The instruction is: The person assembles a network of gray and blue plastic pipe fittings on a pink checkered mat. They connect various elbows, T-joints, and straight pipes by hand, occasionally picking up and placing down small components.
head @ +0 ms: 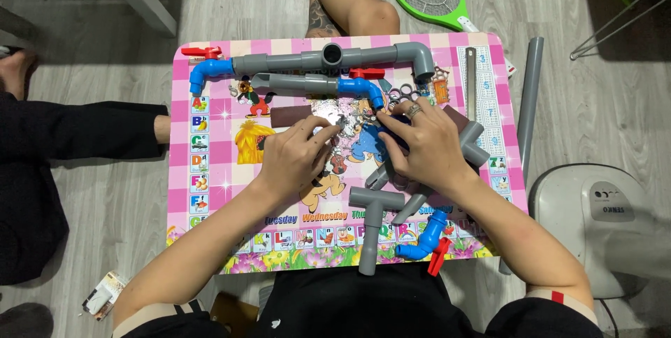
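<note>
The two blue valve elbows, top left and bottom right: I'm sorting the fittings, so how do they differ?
The top-left blue elbow is joined to the long grey pipe assembly; the bottom-right blue elbow is on a short grey pipe near the table's front edge. The first's red handle lies above it, the second's below. Both are blue with red handles. Neither hand touches them.

One small packet (103, 295), white and brown, lies on the floor by my left elbow; its print is too small to tell.

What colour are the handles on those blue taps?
Red, on each blue plastic tap, clearest in the head view.
</note>
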